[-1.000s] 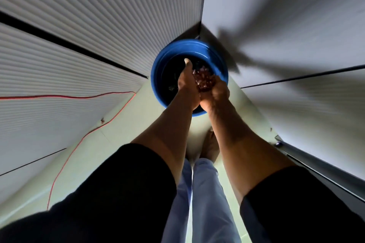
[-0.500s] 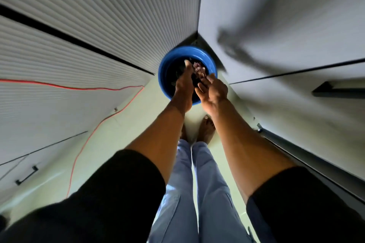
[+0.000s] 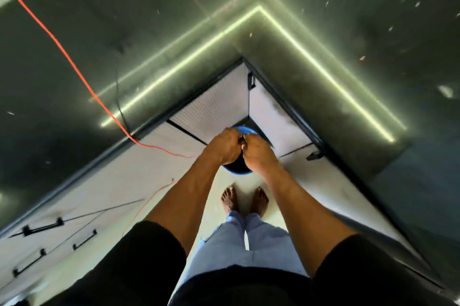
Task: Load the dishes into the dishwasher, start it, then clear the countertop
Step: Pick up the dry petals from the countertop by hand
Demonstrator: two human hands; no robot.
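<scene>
both hands meet over a blue bin (image 3: 236, 172) that stands on the pale floor (image 3: 293, 196) in the inner corner of the cabinets. the left hand (image 3: 224, 145) and the right hand (image 3: 257, 154) touch at the knuckles, their backs toward the camera and fingers curled inward and down — whether they grip anything i cannot tell, since the palms and fingertips are hidden. the hands cover most of the bin; only a strip of its far rim and a curve of its near rim show, with a dark inside between.

the dark l-shaped desk (image 3: 323, 39) wraps around the corner, glossy, with bright light strips reflected on it and small pale crumbs scattered over its surface. a red cord (image 3: 74, 66) runs across the left part of the desk, drops over its edge and trails down past the ribbed white cabinet fronts (image 3: 219, 104) toward the floor. black handles (image 3: 42, 227) sit on the drawers at lower left.

bare feet (image 3: 245, 200) stand just behind the bin, below light blue trousers (image 3: 249, 243) — black sleeves (image 3: 139, 253) end above the elbows.
</scene>
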